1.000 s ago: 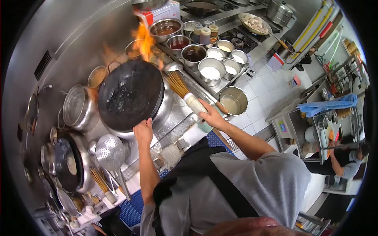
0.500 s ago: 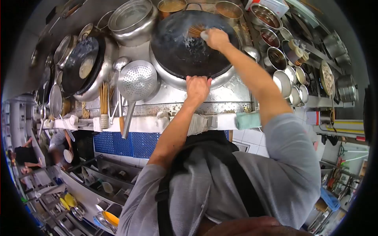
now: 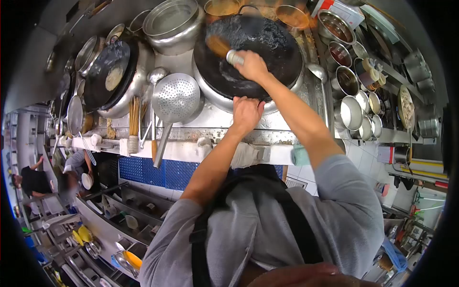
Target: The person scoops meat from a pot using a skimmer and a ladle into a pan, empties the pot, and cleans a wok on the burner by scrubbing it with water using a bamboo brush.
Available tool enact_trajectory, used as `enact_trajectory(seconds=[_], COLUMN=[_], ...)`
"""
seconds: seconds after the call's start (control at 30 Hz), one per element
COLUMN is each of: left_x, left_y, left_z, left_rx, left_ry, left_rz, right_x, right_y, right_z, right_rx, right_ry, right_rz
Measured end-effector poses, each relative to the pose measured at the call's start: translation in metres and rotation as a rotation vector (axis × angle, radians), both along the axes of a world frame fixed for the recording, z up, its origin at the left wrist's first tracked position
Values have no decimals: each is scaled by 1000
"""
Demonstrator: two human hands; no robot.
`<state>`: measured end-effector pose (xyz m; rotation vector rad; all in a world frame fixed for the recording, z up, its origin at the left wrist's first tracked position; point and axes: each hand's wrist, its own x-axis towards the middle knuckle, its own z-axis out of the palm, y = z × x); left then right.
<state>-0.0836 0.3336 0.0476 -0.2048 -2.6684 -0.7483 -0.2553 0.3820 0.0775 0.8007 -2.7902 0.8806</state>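
A large black wok (image 3: 282, 71) sits on the burner in front of me, wet and shiny inside. My left hand (image 3: 247, 115) is closed on its near rim; the exact grip under the fingers is hidden. In my right hand (image 3: 252, 65) is a bamboo wok brush (image 3: 234, 58), held by its pale wrapped end. Its brown bristles, blurred by motion, are over the left part of the wok's inside. To the left of the wok lies a perforated skimmer (image 3: 176, 98), next to a steel ladle (image 3: 157, 75).
A second wok (image 3: 103, 79) stands tilted at the left. Behind are a big steel pot (image 3: 171, 21) and an orange-coloured pan (image 3: 292, 17). Sauce containers (image 3: 346, 80) and white bowls (image 3: 351, 114) line the right. Another brush (image 3: 134, 122) stands at the front edge. Two people are at far left.
My right hand has swept the brush leftward and toward me inside the wok. My left hand stays on the near rim. The whole view has shifted slightly.
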Motion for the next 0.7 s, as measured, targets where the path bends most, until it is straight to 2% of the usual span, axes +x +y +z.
enact_trajectory(seconds=[0.03, 0.1, 0.13, 0.23, 0.33, 0.4, 0.43, 0.5, 0.53, 0.57, 0.6, 0.63, 0.7], left_x=[2, 0, -1, -3, -1, 1, 3, 6, 8, 5, 3, 2, -2], left_y=[-1, -1, -2, -1, -8, -3, 2, 16, 20, 20, 20, 20, 13], left_z=[3, 9, 9, 5, 9, 16, 15, 7, 12, 12, 12, 10, 10], left_rx=[7, 26, 26, 23, 2, -31, -47, -72, -68, -44, -24, -6, 43], left_ry=[-4, 20, 22, -14, -93, -138, -77, 35, -2, -16, -34, -55, -43], left_rz=[-15, -23, -18, -41, -63, -35, 15, 121, 117, 111, 104, 97, 63], right_x=[14, 16, -4, -47, 0, 32, 59, 72, 72, 66, 46, 19, -54], right_y=[11, 16, 5, -47, -32, 8, 39, 109, 141, 158, 172, 177, 154], right_z=[-3, -12, -12, -8, 22, 14, 32, 57, 69, 103, 114, 112, 77], right_rx=[-8, 83, 100, -109, -105, -59, -41, 232, 374, 580, 733, 727, 604], right_ry=[-12, -14, 52, 18, -47, -119, -156, -150, -100, -158, -108, -17, 342], right_rz=[82, 80, -5, -299, -18, 183, 210, 271, 265, 182, 106, 19, 58])
